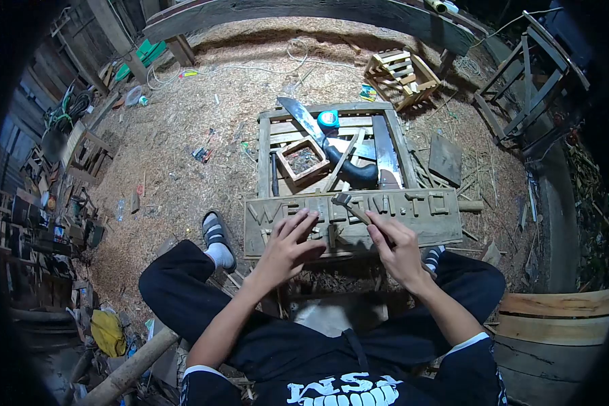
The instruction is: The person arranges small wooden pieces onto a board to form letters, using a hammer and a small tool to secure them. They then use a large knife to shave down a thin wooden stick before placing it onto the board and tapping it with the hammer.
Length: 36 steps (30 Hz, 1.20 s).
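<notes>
A wooden board (pixel 423 230) lies across in front of the person's knees, with small wood pieces set along it like letters. My right hand (pixel 396 247) is closed round the handle of a small hammer (pixel 343 199), whose head is over the board's middle. My left hand (pixel 291 247) rests over the board's left half, fingers spread, and nothing shows in it. A short upright wood piece (pixel 331 235) stands between the hands. Beyond the board, a slatted frame (pixel 264 159) bears a handsaw (pixel 386 152), a machete (pixel 301 116), a teal tape measure (pixel 328 120) and a small wooden box (pixel 301 177).
A slatted crate (pixel 402 78) sits at the back right, near a dark metal stand (pixel 531 88). A long beam (pixel 304 12) spans the back. Stacked planks (pixel 561 314) are at the lower right. A thick pole (pixel 132 365) and a yellow bag (pixel 108 333) lie at the lower left.
</notes>
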Each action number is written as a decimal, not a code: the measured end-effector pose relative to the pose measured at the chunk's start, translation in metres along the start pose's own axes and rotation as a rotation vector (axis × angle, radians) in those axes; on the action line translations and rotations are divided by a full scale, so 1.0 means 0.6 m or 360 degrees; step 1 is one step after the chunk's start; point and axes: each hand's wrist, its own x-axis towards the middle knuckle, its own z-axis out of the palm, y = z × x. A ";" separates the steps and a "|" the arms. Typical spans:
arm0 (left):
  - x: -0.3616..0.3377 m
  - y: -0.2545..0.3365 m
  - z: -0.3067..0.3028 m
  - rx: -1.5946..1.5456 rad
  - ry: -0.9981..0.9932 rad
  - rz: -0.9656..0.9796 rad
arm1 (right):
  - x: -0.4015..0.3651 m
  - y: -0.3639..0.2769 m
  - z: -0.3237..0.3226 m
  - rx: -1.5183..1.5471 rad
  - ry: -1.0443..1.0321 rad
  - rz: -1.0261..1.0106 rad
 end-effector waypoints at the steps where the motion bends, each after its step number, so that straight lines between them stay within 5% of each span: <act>1: 0.003 0.002 0.003 0.0025 -0.0012 -0.0018 | 0.000 0.001 0.002 0.0021 0.0002 -0.0003; 18: 0.003 -0.009 -0.005 -0.0146 0.0120 -0.0023 | 0.012 -0.006 0.008 -0.0101 -0.0053 0.0106; 25: -0.047 -0.086 -0.055 0.0240 0.0329 -0.0405 | 0.013 0.017 0.026 -0.0148 -0.0091 0.0099; 36: -0.073 -0.103 -0.049 -0.0062 0.0340 -0.0427 | 0.024 0.019 0.033 -0.0124 -0.0113 0.0033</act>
